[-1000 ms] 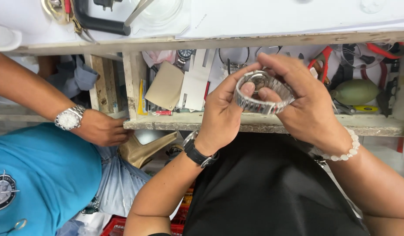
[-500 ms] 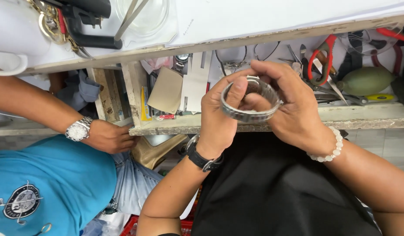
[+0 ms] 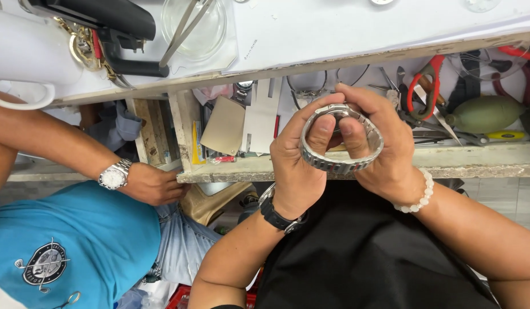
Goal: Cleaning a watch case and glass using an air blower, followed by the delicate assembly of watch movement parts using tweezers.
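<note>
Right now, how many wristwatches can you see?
3: a steel watch held in both hands, a black-strapped one on the person's left wrist, a silver one on the co-worker's wrist. The drawer's clutter may hide more.

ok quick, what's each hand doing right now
Left hand: closed on the silver metal watch, thumb through the bracelet loop.
Right hand: closed on the same watch.

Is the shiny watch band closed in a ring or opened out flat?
Closed in a ring: the metal watch band loops around unbroken, held by the left hand and right hand.
</note>
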